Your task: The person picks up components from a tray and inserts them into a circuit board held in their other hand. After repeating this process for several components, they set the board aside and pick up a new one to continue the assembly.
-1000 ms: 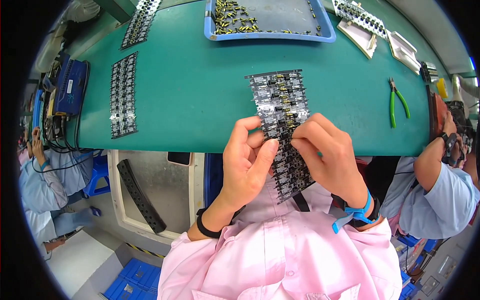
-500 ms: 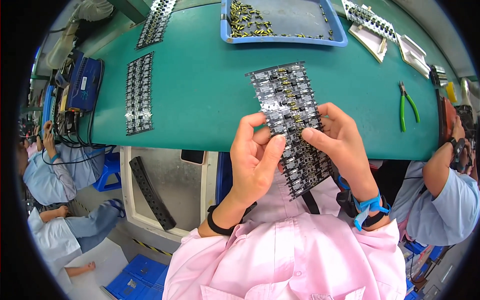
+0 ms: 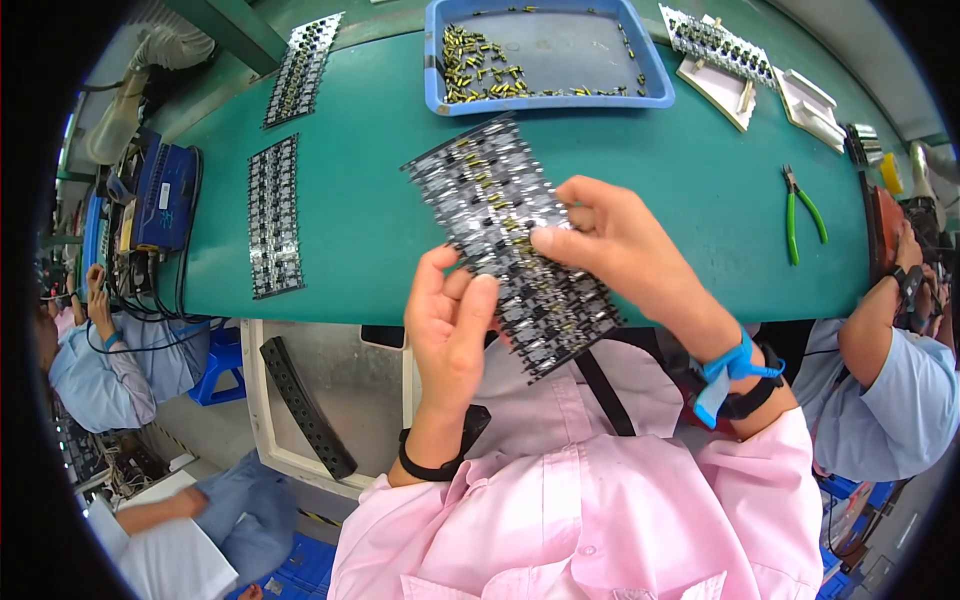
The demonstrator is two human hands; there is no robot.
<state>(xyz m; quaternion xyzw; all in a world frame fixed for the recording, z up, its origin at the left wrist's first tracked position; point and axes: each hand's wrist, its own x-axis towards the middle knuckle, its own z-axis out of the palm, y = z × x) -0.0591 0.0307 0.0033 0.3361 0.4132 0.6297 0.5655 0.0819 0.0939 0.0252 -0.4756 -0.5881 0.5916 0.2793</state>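
Observation:
Between my two hands, above the near edge of the green table, I hold a circuit board panel (image 3: 495,215), dark and silvery, with small black and yellow parts down its middle. It slants, its far end leaning left. My left hand (image 3: 450,325) grips its left edge, thumb on the upper face. On the other side, my right hand (image 3: 625,245) holds the right edge, its thumb tip near the middle row of parts. Fingers under the panel are partly hidden. Beyond it stands a blue tray (image 3: 550,104) with many small yellow-and-black cylindrical parts.
Two similar panels lie at left, a nearer panel (image 3: 274,215) and a farther panel (image 3: 303,70). Green-handled cutters (image 3: 792,225) lie right, below another panel (image 3: 718,45) on white holders. A blue box-shaped device (image 3: 165,185) with cables stands far left. Co-workers sit on both sides.
Both hands have moved left with the panel, and its far end has swung further left. The table and tray sit slightly lower in the picture. The person at lower left has shifted.

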